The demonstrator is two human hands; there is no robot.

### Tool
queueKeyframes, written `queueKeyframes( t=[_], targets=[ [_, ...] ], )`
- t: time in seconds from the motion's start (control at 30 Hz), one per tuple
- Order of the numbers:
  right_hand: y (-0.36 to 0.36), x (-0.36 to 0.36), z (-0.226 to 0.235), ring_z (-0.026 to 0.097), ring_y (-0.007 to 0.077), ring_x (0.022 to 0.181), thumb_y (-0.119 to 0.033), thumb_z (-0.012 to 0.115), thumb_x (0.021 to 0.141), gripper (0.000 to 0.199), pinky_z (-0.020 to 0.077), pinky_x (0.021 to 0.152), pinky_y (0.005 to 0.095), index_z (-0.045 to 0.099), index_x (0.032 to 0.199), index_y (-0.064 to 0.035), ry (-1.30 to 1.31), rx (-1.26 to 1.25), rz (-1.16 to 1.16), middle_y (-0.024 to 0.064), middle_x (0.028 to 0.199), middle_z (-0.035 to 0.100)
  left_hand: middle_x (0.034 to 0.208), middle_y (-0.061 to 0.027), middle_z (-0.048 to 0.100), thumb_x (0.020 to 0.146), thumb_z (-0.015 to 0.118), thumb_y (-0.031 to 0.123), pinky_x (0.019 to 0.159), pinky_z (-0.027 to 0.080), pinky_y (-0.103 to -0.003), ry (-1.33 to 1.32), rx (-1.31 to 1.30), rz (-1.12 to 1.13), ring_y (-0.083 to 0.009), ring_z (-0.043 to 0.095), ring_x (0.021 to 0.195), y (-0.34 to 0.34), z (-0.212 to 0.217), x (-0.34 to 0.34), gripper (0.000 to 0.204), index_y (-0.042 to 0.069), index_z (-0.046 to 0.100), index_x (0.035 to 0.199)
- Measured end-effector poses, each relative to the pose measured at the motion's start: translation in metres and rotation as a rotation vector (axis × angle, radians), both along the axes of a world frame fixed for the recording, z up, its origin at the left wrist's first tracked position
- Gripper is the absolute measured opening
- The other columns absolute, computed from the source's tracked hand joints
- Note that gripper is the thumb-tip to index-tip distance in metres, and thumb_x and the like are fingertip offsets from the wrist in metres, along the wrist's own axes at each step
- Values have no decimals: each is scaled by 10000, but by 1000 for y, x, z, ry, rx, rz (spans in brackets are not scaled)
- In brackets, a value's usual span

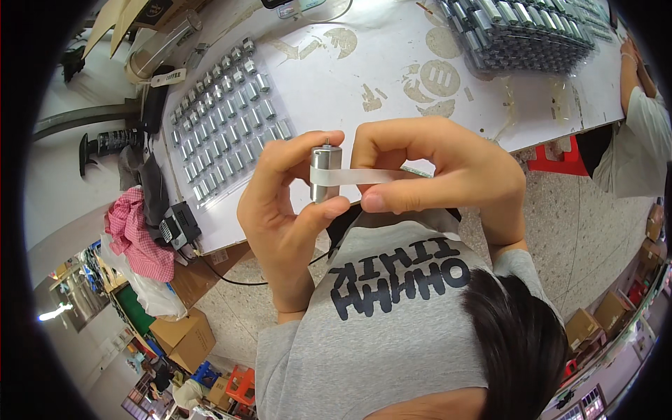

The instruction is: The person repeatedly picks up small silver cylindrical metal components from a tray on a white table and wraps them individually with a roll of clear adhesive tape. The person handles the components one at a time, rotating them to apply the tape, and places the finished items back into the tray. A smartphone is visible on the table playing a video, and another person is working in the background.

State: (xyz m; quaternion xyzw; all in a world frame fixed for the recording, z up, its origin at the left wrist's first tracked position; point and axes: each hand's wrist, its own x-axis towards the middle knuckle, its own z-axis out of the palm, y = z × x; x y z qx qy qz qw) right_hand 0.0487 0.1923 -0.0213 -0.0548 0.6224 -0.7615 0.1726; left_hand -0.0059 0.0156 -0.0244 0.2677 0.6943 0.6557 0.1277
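Observation:
Between the thumb and forefinger of my left hand [276,185] stands a small silver cylindrical motor [325,190], upright with its thin shaft at the top. A whitish translucent strip of tape [358,176] lies across the motor's middle. From there the strip runs straight to my right hand [448,164], whose thumb and fingers are closed on its other end. A small greenish speckled edge shows beside the strip inside the right hand; I cannot make out what it is.
A clear tray [224,129] with rows of similar motors lies on the white table [315,91]. Stacked trays of motors [521,42] stand at the far right, near another person's arm [633,70]. On the left are a black spray bottle [105,143] and a pink checked cloth [140,234].

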Motion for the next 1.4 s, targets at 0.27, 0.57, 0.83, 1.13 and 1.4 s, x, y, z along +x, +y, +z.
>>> queueKeyframes(
  t=[0.27, 0.57, 0.83, 1.13, 1.4],
  targets=[
    [0, -3, -13, 458, 57, 566, -202, 624, 788, 212, 344, 515, 195, 539, 710, -23, 116, 20, 161, -14, 630, 509, 854, -47, 556, 635, 711, 360, 666, 331, -236, 8, 148, -14, -117, 413, 753, 4, -15, 3, 510, -31, 584, 937],
    [26, 23, -66, 488, 60, 673, -179, 627, 783, 206, 396, 614, 192, 541, 849, -3, -154, -444, 67, 2, 734, 534, 911, -53, 365, 679, 556, 647, 729, 330, -245, 6, 288, 268, -129, 361, 780, -33, -18, -10, 806, -35, 388, 1074],
    [60, 41, -71, 412, 63, 585, -111, 553, 835, 88, 343, 571, 221, 498, 794, -56, 151, -551, -1238, -41, 602, 416, 1131, -155, 420, 863, 422, 445, 954, 295, -335, 220, 407, 612, -229, 395, 1075, -56, -30, -34, 572, -68, 430, 1116],
    [98, 109, -63, 495, 154, 628, -33, 522, 758, 31, 432, 642, 297, 492, 762, -41, 418, -1798, -1020, 27, 645, 472, 936, -77, 522, 896, 466, 318, 805, 398, -243, 144, 190, 482, -134, 490, 872, -49, -69, -48, 457, -79, 464, 1122],
    [102, 80, -56, 521, 155, 755, -9, 463, 851, 75, 407, 762, 279, 419, 908, 11, 965, -494, -1924, 90, 900, 485, 1041, -54, 483, 832, 525, 440, 653, 330, -184, -109, 398, 221, -43, 393, 718, -33, -86, -35, 557, -47, 454, 1092]
  ],
)
